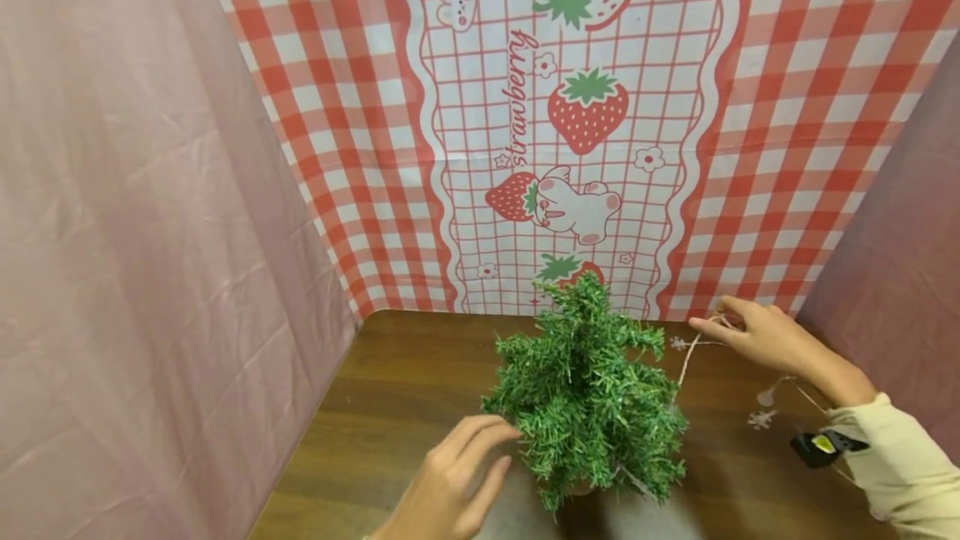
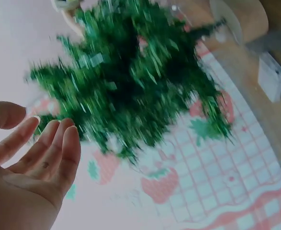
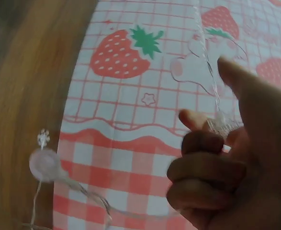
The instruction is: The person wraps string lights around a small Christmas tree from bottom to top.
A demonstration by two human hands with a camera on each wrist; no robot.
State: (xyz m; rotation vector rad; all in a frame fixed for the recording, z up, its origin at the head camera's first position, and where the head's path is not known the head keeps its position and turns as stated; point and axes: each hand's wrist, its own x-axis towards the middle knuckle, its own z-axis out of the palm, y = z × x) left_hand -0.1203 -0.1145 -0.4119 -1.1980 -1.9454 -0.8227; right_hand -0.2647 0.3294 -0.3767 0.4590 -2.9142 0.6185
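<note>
A small green artificial Christmas tree stands upright on the table. My left hand is at the tree's lower left, fingers loosely bent, holding nothing; its fingertips are close to the branches, and whether they touch cannot be told. To the right of the tree, my right hand holds a thin string of fairy lights, one stretch of which runs down to the branches. Curled fingers in the right wrist view surround a clear snowflake piece on that string. More of the string hangs below the hand, with a snowflake and a round pale piece.
A brown wooden table lies under the tree. Behind it hangs a strawberry-print checked cloth, with a pink curtain at the left side. In the left wrist view, a small white box sits near the tree's beige base.
</note>
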